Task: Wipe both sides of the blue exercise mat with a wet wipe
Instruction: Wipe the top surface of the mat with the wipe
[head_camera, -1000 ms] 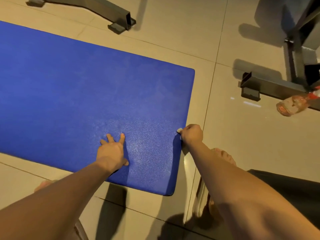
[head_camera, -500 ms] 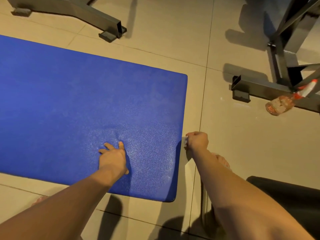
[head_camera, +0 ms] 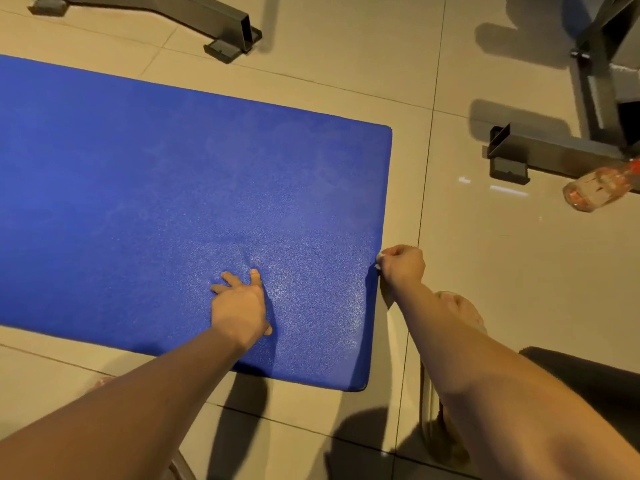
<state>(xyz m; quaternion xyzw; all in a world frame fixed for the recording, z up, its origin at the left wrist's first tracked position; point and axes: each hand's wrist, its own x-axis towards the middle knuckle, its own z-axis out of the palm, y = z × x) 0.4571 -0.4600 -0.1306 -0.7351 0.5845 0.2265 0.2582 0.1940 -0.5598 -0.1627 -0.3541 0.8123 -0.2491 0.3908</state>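
The blue exercise mat point(head_camera: 166, 188) lies flat on the tiled floor, its right end near the middle of the view. My left hand point(head_camera: 240, 304) presses down on the mat with spread fingers, close to its near right corner. My right hand point(head_camera: 401, 266) is curled at the mat's right edge and grips a small white wet wipe point(head_camera: 378, 260), of which only a sliver shows against the edge.
A dark metal equipment leg point(head_camera: 228, 26) stands beyond the mat at the top. Another metal frame point(head_camera: 554, 154) sits at the right, with a plastic bottle point(head_camera: 602, 185) lying beside it. My sandalled foot point(head_camera: 460, 310) is under my right forearm.
My right hand with the wipe has shifted slightly along the mat's right edge. The left hand has stayed pressed on the mat. The camera has moved a little.
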